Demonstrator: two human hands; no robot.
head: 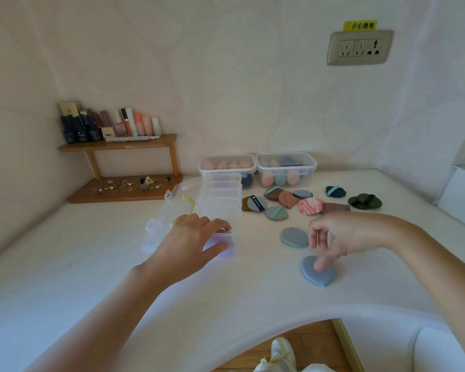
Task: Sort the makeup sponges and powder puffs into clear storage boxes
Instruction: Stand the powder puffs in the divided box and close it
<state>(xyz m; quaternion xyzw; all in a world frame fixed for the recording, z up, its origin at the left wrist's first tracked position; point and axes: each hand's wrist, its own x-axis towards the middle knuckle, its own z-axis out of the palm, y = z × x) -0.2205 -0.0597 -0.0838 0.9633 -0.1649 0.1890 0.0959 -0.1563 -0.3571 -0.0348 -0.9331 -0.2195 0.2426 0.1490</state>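
Note:
A clear compartment box (pixel 220 200) lies open on the white table, its lid (pixel 169 210) folded out to the left. My left hand (pixel 196 237) grips the box's near end, thumb on the front wall. My right hand (pixel 330 237) hovers with one fingertip pressing a blue teardrop puff (pixel 317 275). Another grey-blue puff (pixel 293 237) lies just left of that hand. Several more puffs sit behind: a teal one (pixel 276 212), a pink patterned one (pixel 310 206), brown ones (pixel 287 199), dark green ones (pixel 365 201). Two lidded clear boxes (pixel 226 165) (pixel 286 163) hold egg sponges.
A wooden corner shelf (pixel 118 146) at the back left carries nail polish bottles above and small jewellery below. A wall socket (pixel 360 47) is up on the right. A white box (pixel 459 194) stands at the right edge. The table's near edge curves above my shoes (pixel 277 355).

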